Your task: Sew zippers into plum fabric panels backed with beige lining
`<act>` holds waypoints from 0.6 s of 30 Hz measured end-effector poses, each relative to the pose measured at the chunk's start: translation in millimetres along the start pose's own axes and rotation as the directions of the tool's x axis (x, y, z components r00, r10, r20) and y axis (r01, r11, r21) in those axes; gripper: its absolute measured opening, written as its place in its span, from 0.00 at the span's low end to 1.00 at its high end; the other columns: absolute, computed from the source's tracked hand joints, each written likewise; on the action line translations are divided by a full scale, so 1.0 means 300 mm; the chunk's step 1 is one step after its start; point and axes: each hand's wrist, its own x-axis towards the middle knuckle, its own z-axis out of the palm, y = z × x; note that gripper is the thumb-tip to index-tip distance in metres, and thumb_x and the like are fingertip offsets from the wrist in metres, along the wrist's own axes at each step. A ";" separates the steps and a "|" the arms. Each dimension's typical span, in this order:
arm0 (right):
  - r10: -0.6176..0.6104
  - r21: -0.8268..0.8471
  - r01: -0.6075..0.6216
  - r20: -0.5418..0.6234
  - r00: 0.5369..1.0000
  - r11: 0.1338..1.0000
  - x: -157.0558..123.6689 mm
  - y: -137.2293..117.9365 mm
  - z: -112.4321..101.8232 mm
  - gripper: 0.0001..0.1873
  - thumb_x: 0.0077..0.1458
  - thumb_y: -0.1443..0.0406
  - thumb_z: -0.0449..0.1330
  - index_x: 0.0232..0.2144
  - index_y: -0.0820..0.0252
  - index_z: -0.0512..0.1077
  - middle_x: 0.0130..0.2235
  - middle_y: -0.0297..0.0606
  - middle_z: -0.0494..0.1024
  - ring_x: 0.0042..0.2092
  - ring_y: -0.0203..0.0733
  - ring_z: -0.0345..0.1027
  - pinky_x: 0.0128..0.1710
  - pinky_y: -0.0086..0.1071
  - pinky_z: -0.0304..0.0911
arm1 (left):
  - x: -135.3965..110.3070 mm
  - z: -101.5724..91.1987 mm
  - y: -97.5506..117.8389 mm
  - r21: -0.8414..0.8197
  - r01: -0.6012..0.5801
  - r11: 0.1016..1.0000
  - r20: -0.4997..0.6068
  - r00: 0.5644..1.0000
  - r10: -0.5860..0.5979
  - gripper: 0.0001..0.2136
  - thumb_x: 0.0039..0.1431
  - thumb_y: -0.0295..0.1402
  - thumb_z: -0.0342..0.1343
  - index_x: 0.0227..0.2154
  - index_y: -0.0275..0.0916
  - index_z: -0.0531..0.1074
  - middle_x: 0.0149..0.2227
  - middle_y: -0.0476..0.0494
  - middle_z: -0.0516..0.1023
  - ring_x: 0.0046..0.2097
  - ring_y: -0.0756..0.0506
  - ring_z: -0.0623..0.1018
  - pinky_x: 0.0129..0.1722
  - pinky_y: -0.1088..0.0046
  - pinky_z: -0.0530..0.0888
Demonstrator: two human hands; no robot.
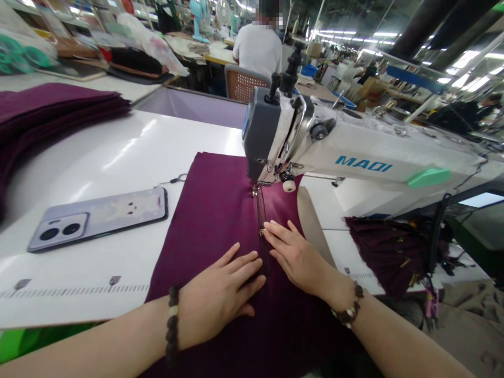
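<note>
**First voice:** Your left hand [220, 299] lies palm down on the dark purple cloth [208, 210]. Its fingers are stretched out and a little spread, and they grip nothing. The fingertips reach just to the left side of the zipper [260, 212].

**Second voice:** Your right hand [295, 257] is flat too, just right of the zipper. Its fingers are straight and close together, pressing on the cloth, and the tips sit beside the small metal pull. Neither hand is closed around anything.

**First voice:** The zipper runs down the middle of the cloth, from between your hands away to the foot of the sewing machine [354, 152]. The cloth is spread on the white table [118, 152], and its near edge hangs toward you.

**Second voice:** You wear a bead bracelet [171, 325] on each wrist.

**First voice:** A phone [102, 218] lies face down on the table, left of the cloth. Far left is a stack of folded purple pieces [47, 110]. To the right, below the machine's arm, more purple cloth is bunched in a heap [386, 252].

**Second voice:** Far off, a person in a white shirt [258, 50] sits with their back to you.
</note>
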 end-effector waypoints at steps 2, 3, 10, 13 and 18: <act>0.009 0.000 -0.009 0.006 1.000 1.000 0.003 -0.001 0.003 0.21 0.59 0.69 0.42 0.54 0.68 0.58 0.57 0.44 0.60 0.59 0.42 0.50 0.58 0.48 0.48 | -0.002 0.001 -0.002 0.000 0.000 1.000 -0.001 1.000 0.000 0.18 0.59 0.42 0.48 0.48 0.38 0.67 0.50 0.38 0.70 0.54 0.39 0.67 0.55 0.55 0.61; 0.012 0.002 -0.012 0.009 1.000 1.000 0.004 -0.001 0.004 0.21 0.59 0.69 0.42 0.54 0.68 0.59 0.57 0.44 0.60 0.59 0.42 0.50 0.58 0.48 0.49 | -0.003 0.001 -0.003 0.000 0.002 1.000 0.000 1.000 -0.002 0.18 0.59 0.42 0.48 0.48 0.38 0.67 0.50 0.38 0.70 0.54 0.39 0.67 0.55 0.55 0.61; 0.026 -0.003 -0.026 0.006 1.000 1.000 0.019 0.009 0.008 0.21 0.59 0.69 0.42 0.54 0.67 0.59 0.57 0.43 0.60 0.59 0.41 0.50 0.58 0.47 0.49 | 0.000 -0.001 -0.022 -0.010 0.006 1.000 0.004 1.000 -0.006 0.17 0.61 0.42 0.46 0.48 0.38 0.67 0.51 0.38 0.70 0.54 0.39 0.68 0.53 0.54 0.63; 0.036 -0.001 -0.036 -0.004 0.999 0.999 0.030 0.016 0.008 0.21 0.59 0.69 0.43 0.54 0.66 0.59 0.57 0.44 0.60 0.59 0.42 0.51 0.58 0.48 0.49 | 0.003 0.000 -0.036 -0.007 0.011 1.000 -0.005 1.000 -0.011 0.17 0.62 0.41 0.44 0.48 0.38 0.67 0.51 0.38 0.70 0.54 0.39 0.68 0.54 0.54 0.62; 0.055 0.001 -0.055 -0.008 0.998 0.999 0.053 0.030 0.009 0.21 0.59 0.68 0.44 0.54 0.65 0.59 0.57 0.44 0.60 0.59 0.41 0.51 0.58 0.47 0.48 | 0.010 0.008 -0.064 0.000 0.021 1.000 -0.020 1.000 -0.021 0.17 0.62 0.41 0.44 0.48 0.38 0.67 0.51 0.38 0.69 0.54 0.40 0.67 0.55 0.56 0.60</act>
